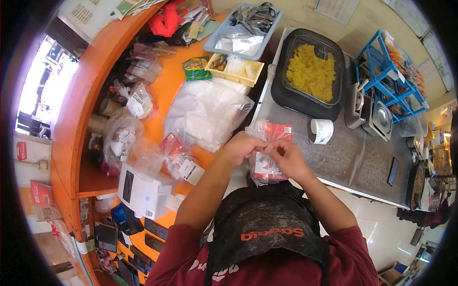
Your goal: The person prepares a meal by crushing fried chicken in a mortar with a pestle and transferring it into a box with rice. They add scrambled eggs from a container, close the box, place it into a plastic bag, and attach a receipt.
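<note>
Both hands meet over a clear plastic bag (260, 128) that holds a red and white box (278, 132). My left hand (243, 146) pinches the gathered plastic from the left side. Fingers of my right hand (287, 158) are closed on the bag at its middle, their tips almost touching those of my left hand. The box shows above and below the hands, near the left edge of the grey metal counter. A roll of printed labels (322, 131) stands on the counter to the right of the bag.
A black tray of yellow food (311, 71) sits on the metal counter (353, 157), with a blue rack (381, 71) behind and a phone (393, 171) at right. Clear plastic bags (205, 112), a blue bin (210, 45), a white printer (138, 190) and several phones lie on the orange desk.
</note>
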Action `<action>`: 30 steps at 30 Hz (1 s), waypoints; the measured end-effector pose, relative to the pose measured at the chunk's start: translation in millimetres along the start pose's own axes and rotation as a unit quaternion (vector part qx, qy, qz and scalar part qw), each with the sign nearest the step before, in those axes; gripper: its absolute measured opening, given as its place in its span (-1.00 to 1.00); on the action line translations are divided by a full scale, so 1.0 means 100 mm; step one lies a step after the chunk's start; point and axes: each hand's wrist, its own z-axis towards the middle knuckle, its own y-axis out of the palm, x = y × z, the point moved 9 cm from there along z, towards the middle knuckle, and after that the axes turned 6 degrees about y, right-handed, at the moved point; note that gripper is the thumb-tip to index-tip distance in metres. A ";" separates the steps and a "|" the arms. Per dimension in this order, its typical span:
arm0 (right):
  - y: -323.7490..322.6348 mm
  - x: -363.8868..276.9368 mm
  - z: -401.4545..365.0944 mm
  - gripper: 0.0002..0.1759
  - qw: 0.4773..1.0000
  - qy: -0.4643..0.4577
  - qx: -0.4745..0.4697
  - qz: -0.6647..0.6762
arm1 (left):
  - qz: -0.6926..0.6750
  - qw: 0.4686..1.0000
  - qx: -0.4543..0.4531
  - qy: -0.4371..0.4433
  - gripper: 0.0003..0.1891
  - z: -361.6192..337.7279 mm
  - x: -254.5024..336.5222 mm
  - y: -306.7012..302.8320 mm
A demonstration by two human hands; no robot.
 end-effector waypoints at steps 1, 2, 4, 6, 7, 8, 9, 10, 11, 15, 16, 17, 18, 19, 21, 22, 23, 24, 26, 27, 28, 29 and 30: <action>0.03 -0.06 -0.02 -0.83 1.000 -0.011 0.010 -0.009 | -0.003 1.000 0.014 -0.001 -0.85 0.01 -0.02 -0.01; 0.02 -0.17 -0.06 -0.82 0.996 -0.044 0.042 -0.064 | -0.007 1.000 0.029 -0.003 -0.86 0.02 -0.06 -0.03; 0.00 -0.42 -0.17 -0.78 0.973 -0.108 0.109 -0.175 | -0.015 0.998 0.058 0.010 -0.85 -0.02 -0.08 -0.03; 0.00 -0.47 -0.17 -0.75 0.972 -0.116 0.108 -0.172 | -0.031 0.995 0.082 0.040 -0.82 -0.12 -0.06 0.06; -0.03 -0.48 -0.18 -0.74 0.972 -0.119 0.107 -0.172 | 0.019 0.989 0.104 0.100 -0.80 -0.22 0.11 0.11; -0.07 -0.39 -0.16 -0.76 0.982 -0.072 0.091 -0.147 | 0.069 0.977 0.128 0.159 -0.78 -0.38 0.31 0.15; -0.10 -0.30 -0.13 -0.77 0.989 -0.027 0.074 -0.121 | 0.118 0.957 0.152 0.219 -0.76 -0.50 0.47 0.16; -0.12 -0.22 -0.09 -0.79 0.994 0.017 0.057 -0.093 | 0.303 0.910 0.165 0.232 -0.79 -0.50 0.49 0.16; -0.11 -0.12 -0.06 -0.80 0.995 0.060 0.039 -0.063 | 0.329 0.882 0.181 0.284 -0.82 -0.54 0.53 0.19; -0.21 0.04 -0.06 -0.70 0.990 0.045 0.038 -0.130 | 0.387 0.790 0.186 0.437 -0.83 -0.69 0.56 0.39; -0.22 -0.04 -0.10 -0.67 0.988 0.006 0.033 -0.151 | 0.390 0.776 0.173 0.465 -0.82 -0.68 0.55 0.44; -0.22 -0.11 -0.14 -0.64 0.984 -0.033 0.027 -0.172 | 0.370 0.786 0.156 0.471 -0.79 -0.63 0.53 0.45; -0.22 -0.17 -0.15 -0.63 0.977 -0.051 0.027 -0.205 | 0.349 0.795 0.139 0.476 -0.77 -0.60 0.51 0.44; -0.21 -0.22 -0.16 -0.61 0.969 -0.069 0.027 -0.238 | 0.328 0.804 0.122 0.480 -0.74 -0.56 0.48 0.43; -0.22 -0.29 -0.18 -0.58 0.961 -0.083 0.037 -0.260 | 0.339 0.792 0.102 0.498 -0.61 -0.46 0.43 0.42; -0.22 -0.33 -0.19 -0.56 0.964 -0.079 0.046 -0.249 | 0.345 0.785 0.092 0.505 -0.54 -0.45 0.45 0.43; -0.22 -0.35 -0.21 -0.53 0.967 -0.075 0.056 -0.238 | 0.332 0.797 0.085 0.497 -0.56 -0.45 0.45 0.42; -0.20 -0.38 -0.20 -0.53 0.966 -0.074 0.058 -0.239 | 0.318 0.809 0.078 0.489 -0.57 -0.46 0.46 0.41; -0.17 -0.40 -0.19 -0.51 0.966 -0.071 0.063 -0.239 | 0.310 0.823 0.068 0.471 -0.52 -0.42 0.42 0.36; -0.16 -0.41 -0.19 -0.52 0.962 -0.083 0.056 -0.252 | 0.315 0.826 0.064 0.462 -0.48 -0.34 0.33 0.30; -0.14 -0.42 -0.17 -0.53 0.958 -0.095 0.049 -0.266 | 0.319 0.831 0.055 0.452 -0.43 -0.31 0.32 0.29; -0.13 -0.43 -0.15 -0.54 0.954 -0.108 0.042 -0.278 | 0.323 0.835 0.046 0.442 -0.38 -0.29 0.32 0.27; -0.13 -0.43 -0.15 -0.54 0.952 -0.120 0.043 -0.279 | 0.326 0.842 0.031 0.430 -0.34 -0.25 0.33 0.27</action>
